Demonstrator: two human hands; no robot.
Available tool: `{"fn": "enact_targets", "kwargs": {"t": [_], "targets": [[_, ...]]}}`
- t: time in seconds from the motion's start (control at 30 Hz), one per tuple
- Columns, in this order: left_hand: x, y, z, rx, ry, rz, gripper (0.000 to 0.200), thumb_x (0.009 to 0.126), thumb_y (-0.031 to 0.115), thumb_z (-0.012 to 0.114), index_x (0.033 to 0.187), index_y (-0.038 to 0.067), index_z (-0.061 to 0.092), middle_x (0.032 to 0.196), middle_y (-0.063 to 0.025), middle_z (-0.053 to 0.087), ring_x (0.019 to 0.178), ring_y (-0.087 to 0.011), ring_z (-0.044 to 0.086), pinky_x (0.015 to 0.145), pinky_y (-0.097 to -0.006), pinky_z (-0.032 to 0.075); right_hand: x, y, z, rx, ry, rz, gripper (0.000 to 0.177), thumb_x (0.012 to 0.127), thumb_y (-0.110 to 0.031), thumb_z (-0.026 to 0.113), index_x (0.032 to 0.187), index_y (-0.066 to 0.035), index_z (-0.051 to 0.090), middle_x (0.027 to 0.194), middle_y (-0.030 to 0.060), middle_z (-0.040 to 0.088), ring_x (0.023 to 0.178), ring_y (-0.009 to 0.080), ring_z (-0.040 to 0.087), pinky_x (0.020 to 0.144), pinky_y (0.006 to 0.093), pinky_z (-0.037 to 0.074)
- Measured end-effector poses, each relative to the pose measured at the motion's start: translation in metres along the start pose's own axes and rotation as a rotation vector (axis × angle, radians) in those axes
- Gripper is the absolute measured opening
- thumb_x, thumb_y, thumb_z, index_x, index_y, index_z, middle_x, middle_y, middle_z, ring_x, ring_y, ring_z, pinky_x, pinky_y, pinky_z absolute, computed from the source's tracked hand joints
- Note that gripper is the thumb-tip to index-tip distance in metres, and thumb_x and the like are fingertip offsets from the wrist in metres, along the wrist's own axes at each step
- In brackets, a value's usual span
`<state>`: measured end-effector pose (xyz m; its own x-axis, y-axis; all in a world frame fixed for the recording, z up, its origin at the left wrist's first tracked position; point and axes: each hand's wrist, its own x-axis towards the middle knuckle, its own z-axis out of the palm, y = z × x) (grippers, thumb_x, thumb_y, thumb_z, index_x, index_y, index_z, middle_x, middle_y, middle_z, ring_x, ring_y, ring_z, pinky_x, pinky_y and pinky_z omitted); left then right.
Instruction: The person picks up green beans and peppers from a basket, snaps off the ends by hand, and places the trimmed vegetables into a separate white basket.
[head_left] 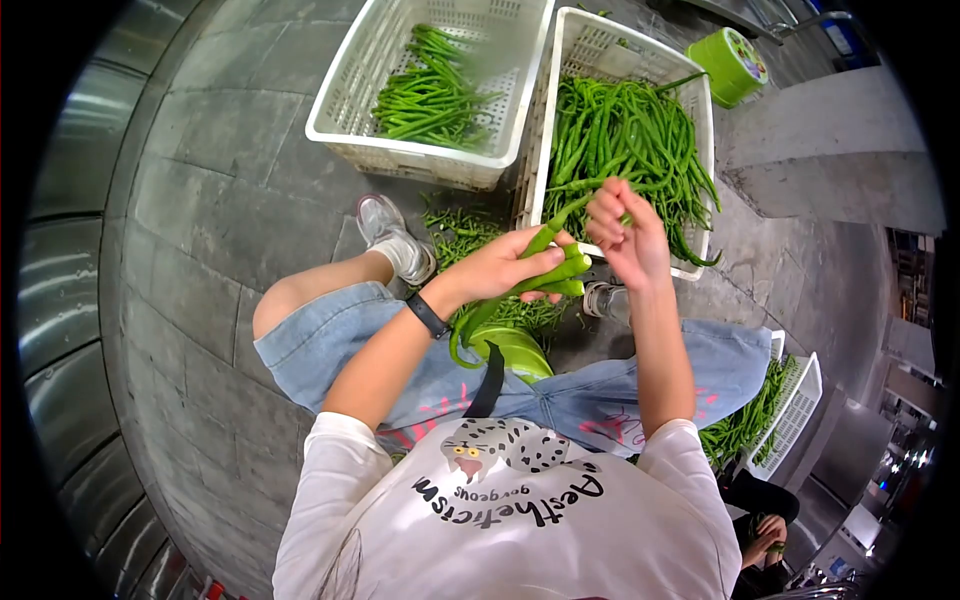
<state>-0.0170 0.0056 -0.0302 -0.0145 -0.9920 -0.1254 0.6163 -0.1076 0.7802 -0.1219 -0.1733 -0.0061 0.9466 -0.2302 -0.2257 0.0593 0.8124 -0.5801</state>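
Observation:
My left hand [505,265] grips a bunch of long green peppers [545,280] whose tails hang down toward my lap. My right hand [625,235] is closed at the top end of one pepper, pinching its stem end just above the bunch. Both hands hover over the near edge of a white crate [578,20] heaped with long green peppers [620,135]. A second white crate [345,140] to the left holds a smaller pile of green peppers [430,100].
Green stem scraps [465,230] litter the grey stone floor between my feet. A green stool [515,350] sits under me. A lime-green tub [735,65] stands at the far right. Another white crate of peppers [790,415] is at my right, by another person's hand [765,535].

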Motion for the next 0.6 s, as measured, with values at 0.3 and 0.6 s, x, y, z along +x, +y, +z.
{"fn": "enact_targets", "kwargs": {"t": [0.3,0.6], "targets": [[0.006,0.004,0.014,0.346,0.082,-0.142,0.036,0.099,0.027,0.041,0.129,0.008,0.042,0.090,-0.0025,0.056,0.066,-0.0081,0.058,0.050,-0.0197,0.042,-0.013,0.014,0.011,-0.728,0.150,0.037,0.016,0.090,-0.021,0.059,0.086,-0.006,0.062,0.065,-0.0040,0.054,0.055,0.0016,0.043,0.048,0.0167,0.030],[0.001,-0.003,0.012,0.296,0.048,-0.082,0.037,0.098,0.029,0.042,0.128,0.008,0.045,0.085,-0.0004,0.057,0.062,-0.0075,0.057,0.056,-0.0199,0.047,-0.013,0.023,0.009,-0.226,0.116,0.200,0.023,0.090,-0.021,0.057,0.082,0.000,0.059,0.053,-0.0056,0.037,0.047,0.0042,0.034,0.042,0.0193,0.020]]}}
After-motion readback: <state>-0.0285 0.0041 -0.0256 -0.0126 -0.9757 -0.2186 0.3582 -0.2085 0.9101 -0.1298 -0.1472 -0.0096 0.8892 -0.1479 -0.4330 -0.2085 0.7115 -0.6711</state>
